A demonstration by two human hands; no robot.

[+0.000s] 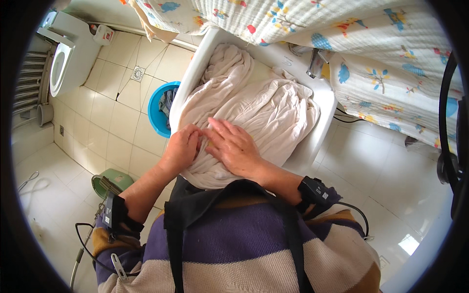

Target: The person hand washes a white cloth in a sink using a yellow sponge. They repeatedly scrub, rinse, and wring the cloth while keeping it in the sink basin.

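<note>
A large wet white cloth [266, 107] lies bunched and wrinkled in a white sink [312, 146], its near part hanging over the front edge towards my body. At the near left part of the cloth, my left hand [181, 149] is closed with its fingers curled into a fold. Right beside it, my right hand [235, 150] lies on the cloth with fingers stretched out, pointing up and left. The fingertips of both hands nearly meet. A small yellowish patch shows by the right thumb; I cannot make out what it is. A metal faucet [315, 64] stands at the sink's far right.
On the tiled floor left of the sink stands a blue basin [155, 110] with dark cloth in it. A green bucket [117, 180] is nearer. A white toilet [73, 53] and a white bottle [103, 35] are far left. A patterned curtain [376, 29] hangs at the back right.
</note>
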